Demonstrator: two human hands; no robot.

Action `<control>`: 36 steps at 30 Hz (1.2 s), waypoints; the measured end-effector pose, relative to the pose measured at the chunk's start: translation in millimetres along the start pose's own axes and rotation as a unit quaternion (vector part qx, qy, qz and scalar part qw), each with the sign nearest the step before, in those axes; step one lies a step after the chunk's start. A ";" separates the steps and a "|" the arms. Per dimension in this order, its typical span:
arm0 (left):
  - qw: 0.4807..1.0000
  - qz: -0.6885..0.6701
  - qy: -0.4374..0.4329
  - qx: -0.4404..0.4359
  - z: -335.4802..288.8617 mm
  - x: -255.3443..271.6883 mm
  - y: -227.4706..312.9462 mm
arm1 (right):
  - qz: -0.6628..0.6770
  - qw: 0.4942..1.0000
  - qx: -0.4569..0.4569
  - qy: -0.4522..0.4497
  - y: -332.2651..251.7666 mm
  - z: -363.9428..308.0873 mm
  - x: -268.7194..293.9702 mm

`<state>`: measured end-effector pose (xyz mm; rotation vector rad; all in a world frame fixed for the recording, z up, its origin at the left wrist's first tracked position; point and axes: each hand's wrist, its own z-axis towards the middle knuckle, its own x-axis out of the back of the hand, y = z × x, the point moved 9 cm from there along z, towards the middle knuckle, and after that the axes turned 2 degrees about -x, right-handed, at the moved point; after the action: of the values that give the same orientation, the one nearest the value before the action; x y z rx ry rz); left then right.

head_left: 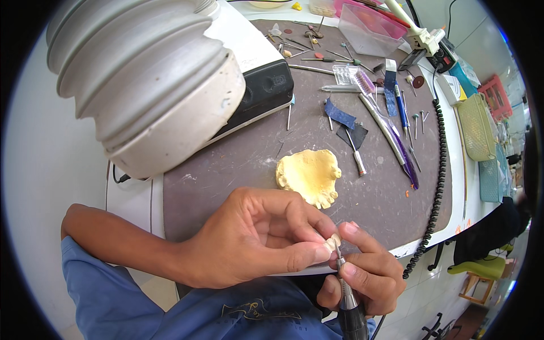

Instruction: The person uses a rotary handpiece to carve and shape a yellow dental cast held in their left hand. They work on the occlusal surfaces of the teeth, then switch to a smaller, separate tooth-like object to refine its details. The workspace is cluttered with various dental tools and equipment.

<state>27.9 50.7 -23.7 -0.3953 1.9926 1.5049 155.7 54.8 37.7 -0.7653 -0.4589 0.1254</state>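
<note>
Between the thumb and fingertips of my left hand (243, 241) is a small tooth-coloured dental bridge (330, 243), with a few joined tooth shapes showing. My right hand (374, 277) grips a rotary handpiece (352, 311), silver at the front and black behind. Its tip points up and meets the bridge, or comes very close to it; I cannot tell which. Both hands are near each other at the front edge of the bench. Just beyond them, a yellow plaster dental model (306, 170) lies on the brown mat (226, 175).
A thick ribbed hose (147, 79) looms at the left beside a black-fronted box (266, 85). Right of the model lie a purple toothbrush (391, 136), a brush (358, 158) and blue strips (340, 115). Several burs and a clear box (368, 34) are farther back. A coiled black cord (436, 198) runs down the right.
</note>
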 end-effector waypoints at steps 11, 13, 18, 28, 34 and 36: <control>1.000 -0.003 -0.002 0.002 0.4 -2.2 0.9 | 0.002 1.000 -0.001 -0.010 -1.5 1.8 2.1; 1.000 -0.005 0.000 0.011 0.7 -2.7 1.3 | 0.011 1.000 -0.015 0.003 1.0 0.1 3.0; 1.000 -0.002 0.004 0.017 0.3 -1.2 1.0 | 0.001 1.000 -0.002 -0.020 0.2 2.1 0.7; 1.000 -0.007 0.001 0.016 0.8 -1.8 0.0 | -0.006 0.999 -0.009 -0.036 -1.0 2.4 -0.4; 1.000 0.004 -0.008 0.008 1.8 -3.9 1.2 | 0.004 1.000 0.007 0.000 -1.7 -1.9 4.8; 1.000 -0.001 -0.008 0.009 0.9 -3.6 1.4 | 0.002 1.000 -0.003 -0.012 -1.9 -1.6 4.0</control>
<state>30.1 51.5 -20.5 -0.3767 1.9915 1.4844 159.9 53.5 39.4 -0.7717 -0.4818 0.1370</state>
